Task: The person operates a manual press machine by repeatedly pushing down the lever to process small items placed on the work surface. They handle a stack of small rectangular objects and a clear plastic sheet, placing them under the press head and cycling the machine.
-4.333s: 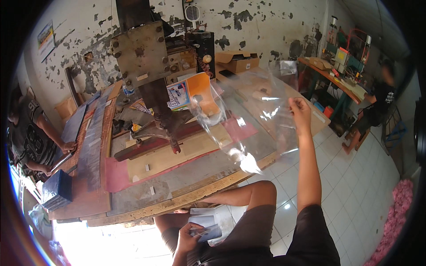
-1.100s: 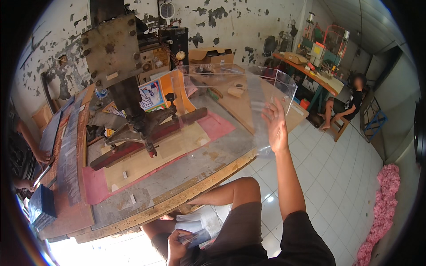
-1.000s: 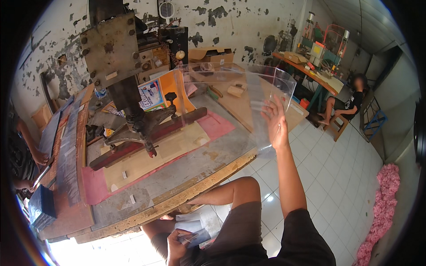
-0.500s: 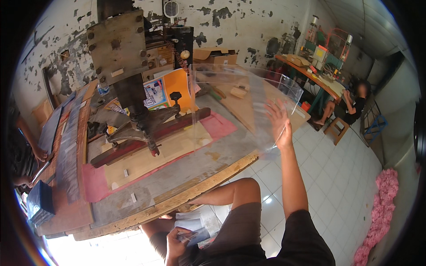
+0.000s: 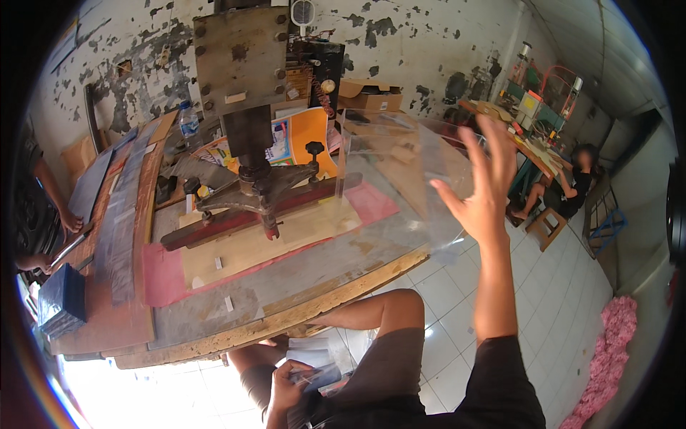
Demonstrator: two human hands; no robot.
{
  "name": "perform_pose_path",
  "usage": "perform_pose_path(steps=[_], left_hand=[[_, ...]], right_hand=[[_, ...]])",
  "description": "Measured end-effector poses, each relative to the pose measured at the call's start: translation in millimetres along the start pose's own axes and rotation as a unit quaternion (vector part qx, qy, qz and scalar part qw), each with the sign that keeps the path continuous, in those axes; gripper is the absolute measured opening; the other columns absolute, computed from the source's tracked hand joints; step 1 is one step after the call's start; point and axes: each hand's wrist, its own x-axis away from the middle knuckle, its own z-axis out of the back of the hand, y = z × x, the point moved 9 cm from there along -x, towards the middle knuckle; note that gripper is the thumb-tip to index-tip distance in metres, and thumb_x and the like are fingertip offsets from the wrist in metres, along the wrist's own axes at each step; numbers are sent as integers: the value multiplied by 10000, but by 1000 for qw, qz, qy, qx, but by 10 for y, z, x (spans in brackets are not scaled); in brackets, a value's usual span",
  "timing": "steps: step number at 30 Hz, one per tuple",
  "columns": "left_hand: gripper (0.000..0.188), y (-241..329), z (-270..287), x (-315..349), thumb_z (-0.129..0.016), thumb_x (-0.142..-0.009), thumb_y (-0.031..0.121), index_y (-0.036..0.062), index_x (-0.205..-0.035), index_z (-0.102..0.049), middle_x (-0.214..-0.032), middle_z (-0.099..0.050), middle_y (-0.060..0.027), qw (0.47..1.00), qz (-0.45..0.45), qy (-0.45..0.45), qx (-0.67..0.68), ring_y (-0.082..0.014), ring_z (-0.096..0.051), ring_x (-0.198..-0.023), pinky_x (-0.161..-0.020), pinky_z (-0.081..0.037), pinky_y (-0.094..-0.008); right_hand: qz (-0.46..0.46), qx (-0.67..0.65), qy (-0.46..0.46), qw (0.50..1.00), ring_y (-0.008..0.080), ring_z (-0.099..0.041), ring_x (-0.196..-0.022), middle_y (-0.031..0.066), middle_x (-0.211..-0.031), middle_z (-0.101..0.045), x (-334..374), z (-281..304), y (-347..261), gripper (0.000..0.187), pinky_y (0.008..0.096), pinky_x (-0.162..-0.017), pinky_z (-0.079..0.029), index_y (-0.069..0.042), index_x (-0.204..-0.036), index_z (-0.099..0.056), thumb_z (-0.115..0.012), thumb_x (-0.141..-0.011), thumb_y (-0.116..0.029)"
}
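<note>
My right hand [image 5: 489, 196] is raised at the right end of the table, thumb and fingers spread, holding nothing; its fingers are blurred. Beside it, clear plastic sheets [image 5: 389, 168] lie over the table's right end, their outline faint. Low in my lap, my left hand [image 5: 284, 390] is closed on a dark, see-through plastic piece [image 5: 325, 376]. A heavy metal press [image 5: 241, 64] stands over the table, its long red-edged bar [image 5: 214, 230] lying above a tan board [image 5: 286, 247] on a pink sheet [image 5: 163, 275].
Two small white pieces lie near the table's wooden edge [image 5: 343, 292]. A dark blue stack [image 5: 63, 300] stands at the left, near another person's hands [image 5: 70, 220]. Farther right, a person sits on a wooden stool [image 5: 547, 227]. A pink bundle [image 5: 609, 343] lies on the tiled floor.
My right hand has come away from the clear sheet's edge, rising and moving right with its fingers spreading. My left hand stays in my lap. The view has shifted slightly.
</note>
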Motion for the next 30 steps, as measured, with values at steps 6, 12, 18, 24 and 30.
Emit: perform_pose_path(steps=[6, 12, 18, 24, 30], left_hand=[[145, -40, -16, -22, -736, -800, -69, -16, -931, -702, -916, -765, -104, 1000, -11, -6, -5, -162, -730, -861, -812, -573, -302], [175, -289, 54, -96, -733, -808, -76, -20, -969, -693, -917, -750, -87, 999, 3, 2, 51, -154, -717, -876, -829, -569, -304], [174, -674, 80, -371, -713, -818, -81, -26, -982, -687, -943, -732, -88, 997, 12, -6, 81, -160, -707, -884, -822, -561, -304], [231, -1062, 311, -524, -676, -760, -111, -12, -966, -709, -915, -729, -79, 999, -17, 43, 23, -163, -686, -893, -838, -539, -299], [212, -782, 290, -484, -667, -754, -88, -8, -947, -700, -898, -736, -89, 998, -40, 47, -30, -172, -699, -875, -837, -545, -302]], right_hand=[[67, -179, -214, 958, 330, -586, -1176, 122, -1341, -598, -588, -537, -486, 658, 436, -1018, -461, -175, -1523, -448, -713, -921, -185], [17, -312, -305, 900, 177, -607, -791, 52, -919, -696, -839, -912, -591, 451, 343, -761, -513, -174, -1376, -630, -692, -938, -90], [39, -292, -290, 911, 163, -534, -759, 45, -963, -649, -915, -572, -434, 497, 339, -723, -500, -201, -1389, -634, -651, -937, 5], [-78, -260, -275, 922, 160, -641, -968, 27, -1133, -707, -918, 37, 491, 246, 334, -896, -532, -82, -1212, -700, -645, -975, -51], [-176, -260, -191, 930, 150, -638, -1025, 33, -1137, -680, -733, 1140, 1588, 207, 309, -926, -503, -29, -1191, -654, -656, -994, -89]])
